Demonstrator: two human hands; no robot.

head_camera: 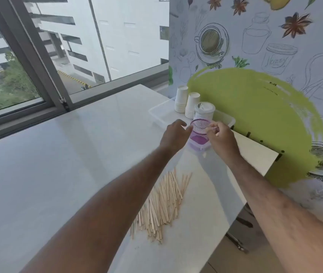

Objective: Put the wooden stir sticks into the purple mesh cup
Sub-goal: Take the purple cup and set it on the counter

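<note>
Both forearms fill the bottom of the view, cut off by the lower edge, and reach forward over the white table [54, 164]. Its far right corner is hidden behind the hands, and its right edge drops away to dim floor where dark shapes cannot be made out.

On the wall [275, 56] beyond, a broad green smear overlies line drawings of cups, jars and star anise; one drawn jar reads "Honey", the only legible writing. A window [38, 56] to the left shows pale buildings.

Loose wooden sticks [162, 205] lie in a heap on the table between the forearms, partly covered by the left arm; none is in the cup.

At the far corner a clear tray [160, 115] holds stacks of white paper cups [186, 103], with a lidded stack in front whose small label is too blurred to read.

Nearer than the tray, the purple mesh cup [199, 131] stands between the hands, its base set in a clear container I cannot identify. At the cup's left side is the left hand [173, 135], fingers loosely curled and apart, gripping nothing visible. At the cup's right rim is the right hand [222, 137], its fingertips [212, 128] pinched together; whether they hold the rim or something thin I cannot tell.
</note>
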